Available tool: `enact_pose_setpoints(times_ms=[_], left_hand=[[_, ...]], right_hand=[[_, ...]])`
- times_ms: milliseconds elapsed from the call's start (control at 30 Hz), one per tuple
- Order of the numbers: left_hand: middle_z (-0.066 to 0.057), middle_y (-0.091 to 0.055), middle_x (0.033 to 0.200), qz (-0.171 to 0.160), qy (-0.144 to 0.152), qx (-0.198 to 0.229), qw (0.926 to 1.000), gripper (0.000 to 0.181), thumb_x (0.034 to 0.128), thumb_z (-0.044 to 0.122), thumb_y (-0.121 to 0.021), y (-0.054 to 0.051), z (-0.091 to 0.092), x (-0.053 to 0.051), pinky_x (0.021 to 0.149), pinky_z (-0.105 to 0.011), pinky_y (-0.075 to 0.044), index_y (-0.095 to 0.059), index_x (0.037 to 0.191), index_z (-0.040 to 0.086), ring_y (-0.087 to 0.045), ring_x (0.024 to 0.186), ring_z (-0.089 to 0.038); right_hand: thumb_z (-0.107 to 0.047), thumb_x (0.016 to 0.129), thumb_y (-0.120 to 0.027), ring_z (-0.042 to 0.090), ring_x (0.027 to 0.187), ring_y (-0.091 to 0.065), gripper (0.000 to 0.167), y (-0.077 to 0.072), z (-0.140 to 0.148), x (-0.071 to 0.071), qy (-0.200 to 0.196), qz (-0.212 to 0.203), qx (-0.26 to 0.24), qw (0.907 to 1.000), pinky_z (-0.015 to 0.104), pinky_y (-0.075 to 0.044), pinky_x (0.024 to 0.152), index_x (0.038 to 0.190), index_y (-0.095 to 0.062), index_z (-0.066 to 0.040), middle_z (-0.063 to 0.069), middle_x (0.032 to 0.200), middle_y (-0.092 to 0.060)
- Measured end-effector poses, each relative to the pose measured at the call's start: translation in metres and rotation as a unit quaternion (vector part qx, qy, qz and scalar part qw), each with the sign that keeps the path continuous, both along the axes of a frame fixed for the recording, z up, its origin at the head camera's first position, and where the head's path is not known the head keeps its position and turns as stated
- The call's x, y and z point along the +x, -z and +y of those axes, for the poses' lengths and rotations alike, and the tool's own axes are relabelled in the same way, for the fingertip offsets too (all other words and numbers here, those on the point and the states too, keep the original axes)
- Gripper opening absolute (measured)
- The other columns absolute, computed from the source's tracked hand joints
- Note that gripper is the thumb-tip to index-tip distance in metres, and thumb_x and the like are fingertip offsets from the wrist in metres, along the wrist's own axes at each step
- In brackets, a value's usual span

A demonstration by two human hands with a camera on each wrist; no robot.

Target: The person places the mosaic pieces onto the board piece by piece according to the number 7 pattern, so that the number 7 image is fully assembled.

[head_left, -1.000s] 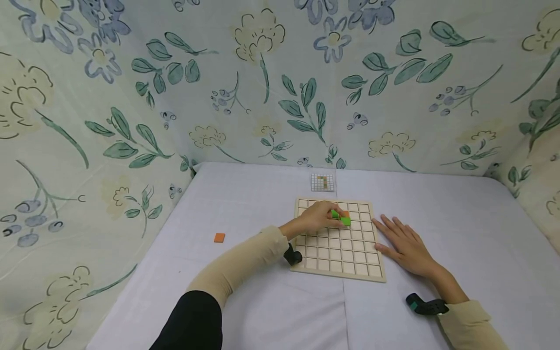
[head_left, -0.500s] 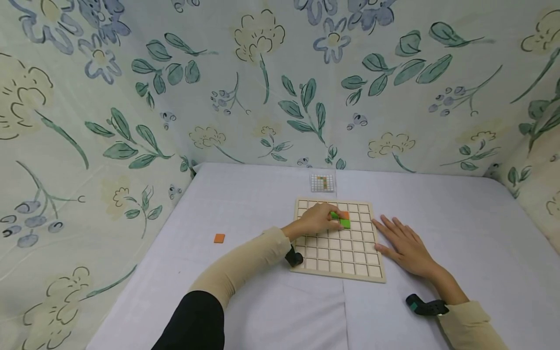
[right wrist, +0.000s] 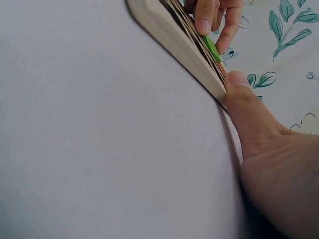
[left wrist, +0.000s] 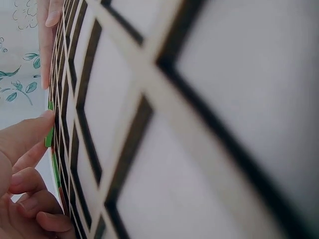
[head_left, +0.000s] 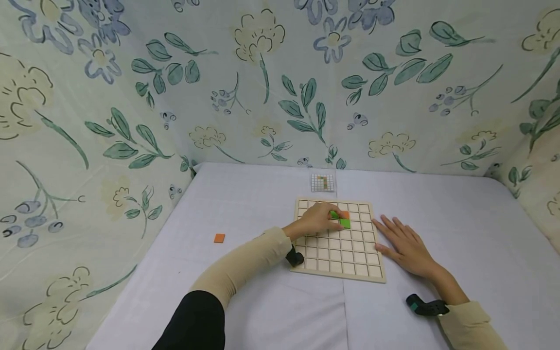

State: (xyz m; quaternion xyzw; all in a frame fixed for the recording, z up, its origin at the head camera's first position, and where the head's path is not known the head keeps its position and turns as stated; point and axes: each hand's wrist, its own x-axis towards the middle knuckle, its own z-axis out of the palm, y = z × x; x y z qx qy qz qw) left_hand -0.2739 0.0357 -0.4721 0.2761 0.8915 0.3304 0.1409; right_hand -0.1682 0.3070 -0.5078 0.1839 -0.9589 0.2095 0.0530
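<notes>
On the gridded wooden board [head_left: 334, 275], the left hand [head_left: 318, 218] pinches a green tile [head_left: 345, 223] between thumb and fingers. That tile [left wrist: 49, 130] shows beside the left thumb in the left wrist view, and the same tile [right wrist: 212, 48] looks slightly raised in the right wrist view. Just behind it are an orange tile [head_left: 345, 214] and another green tile [head_left: 334, 214], the latter partly covered by fingers. The right hand [head_left: 404, 250] lies flat with fingers spread, its thumb and a fingertip touching the board's right edge.
A loose orange tile [head_left: 219, 238] lies on the white cloth left of the board. Behind the board is a small grid-patterned card [head_left: 322, 183]. Flowered fabric [head_left: 262, 116] hangs behind and beside the table. Both wrists carry black devices.
The green tile in the left fingers was tilted and has come down nearly flat beside the orange one. The left hand has shifted only slightly; the right hand has stayed still.
</notes>
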Motion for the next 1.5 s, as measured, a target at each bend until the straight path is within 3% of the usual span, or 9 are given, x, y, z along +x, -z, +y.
enact_pose_setpoints(times_ms=[567,933,1233,1500], left_hand=[[0.002,-0.052,0.083,-0.014,-0.005,0.013,0.9998,0.028,0.0855,0.032,-0.081,-0.005,-0.002,0.000,0.055,-0.022,-0.034,-0.075,0.111,0.022,-0.042,0.063,-0.008],[0.003,-0.036,0.055,-0.014,0.036,0.085,0.9956,0.032,0.0877,0.023,-0.079,-0.024,-0.014,-0.005,0.051,-0.022,-0.028,-0.074,0.117,0.010,-0.027,0.049,-0.009],[0.003,-0.026,0.057,0.014,0.034,0.100,0.9943,0.033,0.0890,0.022,-0.078,-0.045,-0.057,-0.008,0.054,-0.024,-0.025,-0.073,0.118,0.008,-0.022,0.052,-0.011],[0.002,-0.028,0.058,0.003,-0.007,0.124,0.9922,0.037,0.0884,0.026,-0.079,-0.051,-0.115,-0.008,0.054,-0.027,-0.027,-0.073,0.119,0.007,-0.025,0.053,-0.013]], right_hand=[[-0.042,0.099,-0.060,0.046,0.146,-0.012,0.071,0.002,0.002,-0.002,0.001,0.001,0.005,1.0000,0.064,-0.003,0.113,0.157,-0.032,-0.013,0.021,0.160,-0.022],[-0.042,0.099,-0.060,0.045,0.147,-0.010,0.071,0.003,0.002,-0.003,0.003,-0.006,0.003,1.0000,0.064,-0.002,0.113,0.157,-0.032,-0.013,0.021,0.161,-0.021],[-0.041,0.098,-0.061,0.046,0.146,-0.012,0.070,0.005,0.001,-0.003,-0.003,0.006,-0.004,1.0000,0.063,-0.002,0.113,0.157,-0.033,-0.014,0.021,0.160,-0.023],[-0.040,0.099,-0.061,0.046,0.146,-0.012,0.070,0.003,0.002,-0.001,-0.001,0.004,-0.003,1.0000,0.064,-0.003,0.113,0.156,-0.033,-0.013,0.022,0.160,-0.023]])
